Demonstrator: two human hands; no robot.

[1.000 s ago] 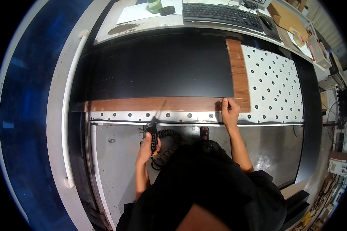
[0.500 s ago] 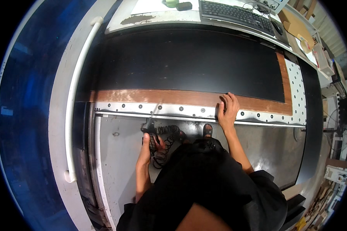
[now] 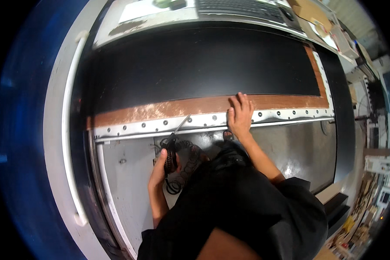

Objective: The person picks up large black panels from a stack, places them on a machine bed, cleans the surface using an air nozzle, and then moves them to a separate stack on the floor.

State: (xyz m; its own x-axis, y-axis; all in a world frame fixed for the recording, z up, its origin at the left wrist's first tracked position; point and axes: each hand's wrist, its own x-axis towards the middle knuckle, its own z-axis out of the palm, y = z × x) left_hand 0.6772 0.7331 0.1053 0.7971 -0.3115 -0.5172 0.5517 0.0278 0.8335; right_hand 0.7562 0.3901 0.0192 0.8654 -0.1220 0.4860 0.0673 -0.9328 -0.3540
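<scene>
In my left hand [image 3: 158, 167] is a black air blow gun [image 3: 170, 145], my fingers wrapped round its grip. Its thin nozzle points up and to the right, the tip over the white edge strip [image 3: 134, 127] with round holes. A black coiled hose [image 3: 173, 188] hangs below the gun. My right hand [image 3: 242, 116] lies with spread fingers on the brown wood-grain border [image 3: 195, 106], its fingertips at the edge of the large black panel [image 3: 182, 65]. Pale scuffs or dust mark the border left of that hand.
A white bar handle [image 3: 69, 130] on a pale frame runs along the left. Beyond the panel stand a keyboard [image 3: 242, 8] and a mouse [image 3: 287, 13], with cardboard [image 3: 314, 17] at the far right. Grey floor [image 3: 290, 151] shows below the panel's near edge.
The whole view has turned and shifted. The blow gun's nozzle tip has moved right along the edge strip by about one hole. My right hand stays at the same spot on the border.
</scene>
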